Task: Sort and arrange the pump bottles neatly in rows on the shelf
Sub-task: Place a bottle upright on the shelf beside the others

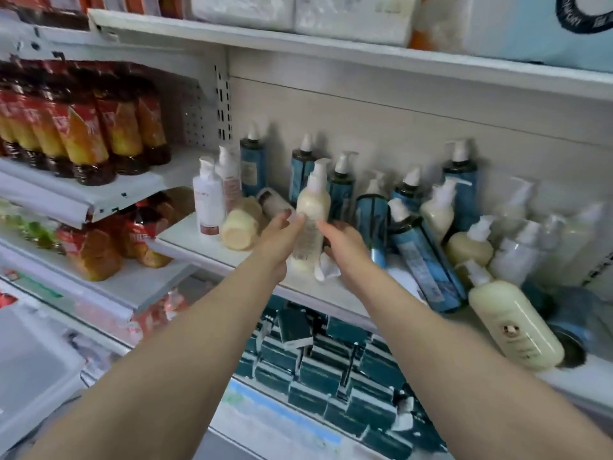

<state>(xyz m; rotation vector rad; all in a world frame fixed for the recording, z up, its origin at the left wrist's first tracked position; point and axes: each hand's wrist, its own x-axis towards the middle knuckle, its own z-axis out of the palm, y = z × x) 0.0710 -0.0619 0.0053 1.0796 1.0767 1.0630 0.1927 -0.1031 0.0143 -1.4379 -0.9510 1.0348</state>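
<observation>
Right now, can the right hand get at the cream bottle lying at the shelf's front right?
Probably yes. The right hand is near the held bottle, and the lying cream bottle sits at the shelf edge with nothing in front.

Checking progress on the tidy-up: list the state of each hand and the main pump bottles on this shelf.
left hand: grips the cream bottle
right hand: reaching beside it; grip unclear
cream bottle: upright, held
white bottle: standing
pale yellow bottle: lying down
blue bottle: toppled, leaning
large cream bottle: lying at shelf edge
</observation>
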